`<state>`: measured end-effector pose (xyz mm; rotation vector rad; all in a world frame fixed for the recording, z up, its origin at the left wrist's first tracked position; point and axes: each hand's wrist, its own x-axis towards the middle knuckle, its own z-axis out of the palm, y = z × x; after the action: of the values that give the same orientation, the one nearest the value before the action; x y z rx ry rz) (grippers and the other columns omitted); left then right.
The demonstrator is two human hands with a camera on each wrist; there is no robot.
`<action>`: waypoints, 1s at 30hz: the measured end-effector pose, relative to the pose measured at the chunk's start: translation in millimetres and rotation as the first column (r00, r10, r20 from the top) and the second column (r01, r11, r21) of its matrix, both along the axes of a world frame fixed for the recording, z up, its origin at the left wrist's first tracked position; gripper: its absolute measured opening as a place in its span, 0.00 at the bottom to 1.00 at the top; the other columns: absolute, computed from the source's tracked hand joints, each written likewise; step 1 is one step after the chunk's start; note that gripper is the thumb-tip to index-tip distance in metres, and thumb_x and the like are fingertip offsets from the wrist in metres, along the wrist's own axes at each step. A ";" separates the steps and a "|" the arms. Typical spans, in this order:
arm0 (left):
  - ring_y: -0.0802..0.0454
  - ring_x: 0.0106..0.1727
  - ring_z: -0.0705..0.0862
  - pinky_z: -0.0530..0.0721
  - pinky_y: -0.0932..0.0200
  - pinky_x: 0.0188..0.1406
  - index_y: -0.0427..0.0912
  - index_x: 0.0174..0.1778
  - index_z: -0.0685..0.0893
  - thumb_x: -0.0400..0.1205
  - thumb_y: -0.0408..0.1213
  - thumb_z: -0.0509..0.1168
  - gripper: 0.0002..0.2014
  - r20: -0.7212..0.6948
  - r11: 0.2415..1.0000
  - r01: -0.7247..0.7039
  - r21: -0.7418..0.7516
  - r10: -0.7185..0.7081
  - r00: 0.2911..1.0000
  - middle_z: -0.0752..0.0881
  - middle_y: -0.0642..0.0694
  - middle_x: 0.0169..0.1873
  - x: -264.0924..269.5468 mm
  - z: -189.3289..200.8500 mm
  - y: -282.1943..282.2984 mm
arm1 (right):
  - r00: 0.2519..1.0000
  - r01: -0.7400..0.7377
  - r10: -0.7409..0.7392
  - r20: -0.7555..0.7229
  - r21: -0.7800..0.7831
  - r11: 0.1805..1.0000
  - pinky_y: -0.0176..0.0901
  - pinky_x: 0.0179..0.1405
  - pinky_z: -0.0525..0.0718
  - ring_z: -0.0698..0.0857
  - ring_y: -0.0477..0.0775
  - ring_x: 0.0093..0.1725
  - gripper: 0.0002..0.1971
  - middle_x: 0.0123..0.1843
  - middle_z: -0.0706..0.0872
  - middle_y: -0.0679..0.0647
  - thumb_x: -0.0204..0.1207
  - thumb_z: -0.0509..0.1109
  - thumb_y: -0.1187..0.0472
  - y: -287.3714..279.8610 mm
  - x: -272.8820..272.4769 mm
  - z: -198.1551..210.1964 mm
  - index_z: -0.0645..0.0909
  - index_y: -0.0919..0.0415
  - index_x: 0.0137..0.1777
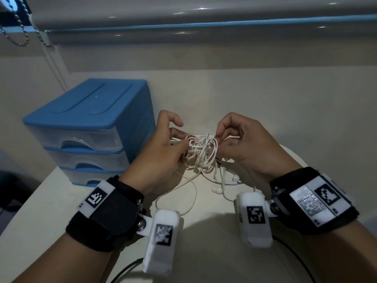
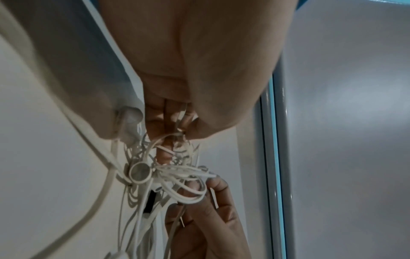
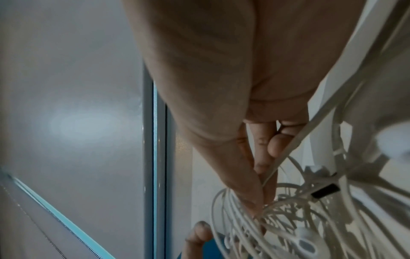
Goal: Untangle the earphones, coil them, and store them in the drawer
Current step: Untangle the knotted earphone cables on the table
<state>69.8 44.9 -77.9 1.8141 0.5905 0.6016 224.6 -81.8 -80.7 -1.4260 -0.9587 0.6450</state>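
A tangled ball of white earphones (image 1: 201, 152) hangs between both hands above the pale table (image 1: 265, 103). My left hand (image 1: 163, 148) pinches strands on the ball's left side, seen close in the left wrist view where the left hand (image 2: 184, 122) nips a wire beside an earbud (image 2: 140, 172). My right hand (image 1: 234, 139) pinches strands on the right side; the right wrist view shows the right hand (image 3: 259, 192) with thumb and finger closed on cable loops (image 3: 277, 219). Loose cable and earbuds (image 1: 217, 189) trail down onto the table. The blue drawer unit (image 1: 87, 127) stands at the left with its drawers closed.
A rolled blind with a bead chain (image 1: 22, 31) hangs at the back wall. Black cables (image 1: 126, 268) run from the wrist cameras near the table's front edge. Bare tabletop lies to the right of the hands.
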 end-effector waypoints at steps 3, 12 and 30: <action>0.57 0.30 0.84 0.80 0.69 0.29 0.36 0.48 0.80 0.87 0.23 0.63 0.05 -0.027 0.995 0.021 0.095 -0.019 0.999 0.88 0.39 0.41 -1.8 -0.9 -2.1 | 1.000 -0.012 0.012 0.019 0.003 1.000 0.41 0.34 0.84 0.81 0.59 0.34 0.16 0.44 0.83 0.67 0.66 0.78 0.83 -1.5 -0.3 1.4 0.78 0.72 0.48; 0.57 0.27 0.83 0.79 0.62 0.34 0.40 0.42 0.92 0.83 0.31 0.69 0.07 -0.117 0.998 -0.025 0.056 0.032 0.993 0.90 0.43 0.33 1.5 -0.1 -0.2 | 0.999 -0.049 0.049 0.018 0.000 0.999 0.58 0.44 0.90 0.86 0.64 0.40 0.14 0.52 0.84 0.74 0.67 0.77 0.85 -2.7 -3.4 1.7 0.78 0.73 0.46; 0.60 0.27 0.81 0.77 0.69 0.27 0.37 0.43 0.90 0.86 0.36 0.70 0.08 -0.117 0.997 0.037 0.065 -0.029 0.993 0.89 0.47 0.30 1.7 -6.2 1.2 | 0.987 0.009 0.001 0.161 -0.063 0.998 0.52 0.38 0.84 0.83 0.52 0.29 0.13 0.44 0.87 0.57 0.68 0.83 0.73 -3.4 1.8 0.9 0.83 0.64 0.46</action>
<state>71.5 46.2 -84.2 1.9279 0.6234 0.5006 226.5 -85.1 -79.8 -1.5546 -1.0693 0.5674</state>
